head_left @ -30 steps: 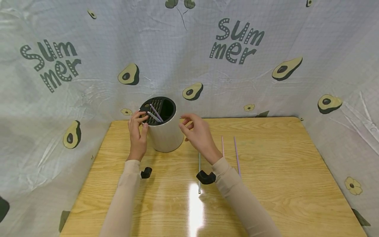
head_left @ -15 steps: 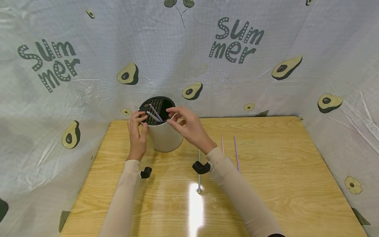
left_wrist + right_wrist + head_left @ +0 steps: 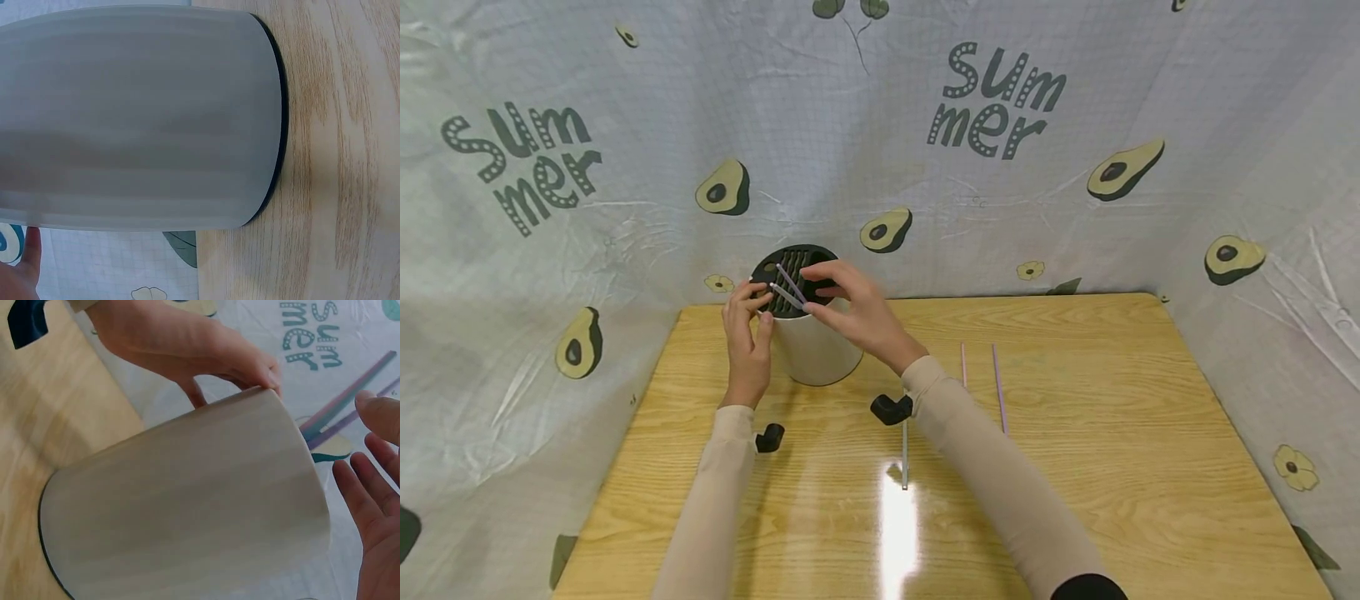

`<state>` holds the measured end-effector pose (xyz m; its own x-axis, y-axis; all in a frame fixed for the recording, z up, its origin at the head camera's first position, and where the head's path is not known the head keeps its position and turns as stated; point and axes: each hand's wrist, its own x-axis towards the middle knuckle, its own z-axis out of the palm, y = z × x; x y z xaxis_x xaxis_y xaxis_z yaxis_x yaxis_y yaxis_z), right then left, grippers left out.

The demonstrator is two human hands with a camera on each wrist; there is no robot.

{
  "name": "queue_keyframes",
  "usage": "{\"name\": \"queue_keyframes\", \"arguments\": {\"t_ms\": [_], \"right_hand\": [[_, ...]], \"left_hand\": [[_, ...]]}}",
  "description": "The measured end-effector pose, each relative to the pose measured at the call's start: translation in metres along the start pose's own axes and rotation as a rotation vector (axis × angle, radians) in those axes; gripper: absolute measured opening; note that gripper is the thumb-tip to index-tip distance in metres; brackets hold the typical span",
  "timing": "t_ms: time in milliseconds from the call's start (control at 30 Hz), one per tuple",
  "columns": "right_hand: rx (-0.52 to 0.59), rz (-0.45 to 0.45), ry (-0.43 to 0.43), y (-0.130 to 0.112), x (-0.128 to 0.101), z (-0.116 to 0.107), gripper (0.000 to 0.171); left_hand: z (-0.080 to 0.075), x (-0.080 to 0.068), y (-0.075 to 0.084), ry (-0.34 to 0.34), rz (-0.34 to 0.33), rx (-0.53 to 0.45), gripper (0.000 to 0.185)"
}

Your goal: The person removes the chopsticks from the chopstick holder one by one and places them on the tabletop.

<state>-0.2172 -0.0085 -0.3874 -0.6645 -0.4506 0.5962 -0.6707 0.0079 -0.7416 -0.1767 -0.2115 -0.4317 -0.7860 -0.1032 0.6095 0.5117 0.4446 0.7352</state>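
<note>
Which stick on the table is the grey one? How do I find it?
Start at the white holder standing near the back of the wooden table. Come toward the front edge, past the right sleeve, to the grey stick beside the bright glare. The two sticks further right, the pink stick and the purple stick, are coloured; this one is dull grey.

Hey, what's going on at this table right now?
A person is working at a white cylindrical holder with a black slotted top. The left hand grips its rim, while the right hand reaches over the top, fingertips at two straws sticking out of the slots. Three more straws lie on the wooden table.
</note>
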Motion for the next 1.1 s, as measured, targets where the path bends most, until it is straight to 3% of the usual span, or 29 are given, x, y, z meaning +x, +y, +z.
{"name": "queue_keyframes", "arguments": {"t_ms": [300, 433, 533, 733, 1100], "right_hand": [[-0.097, 0.039, -0.074, 0.002, 0.009, 0.013, 0.044], [-0.124, 0.068, -0.091, 0.001, 0.009, 0.013, 0.042], [-0.138, 0.082, -0.093, 0.001, 0.009, 0.014, 0.04], [-0.143, 0.077, -0.084, 0.002, 0.01, 0.014, 0.037], [-0.124, 0.061, -0.057, 0.004, 0.008, 0.014, 0.031]], "left_hand": [[-0.001, -0.001, 0.001, 0.006, 0.017, -0.003, 0.032], [0.0, 0.0, -0.023, 0.007, 0.024, 0.018, 0.032], [0.001, 0.0, -0.03, 0.01, 0.023, 0.029, 0.032], [0.0, 0.001, -0.002, 0.006, 0.007, 0.0, 0.032], [-0.001, 0.001, 0.0, -0.005, -0.009, -0.011, 0.032]]}}
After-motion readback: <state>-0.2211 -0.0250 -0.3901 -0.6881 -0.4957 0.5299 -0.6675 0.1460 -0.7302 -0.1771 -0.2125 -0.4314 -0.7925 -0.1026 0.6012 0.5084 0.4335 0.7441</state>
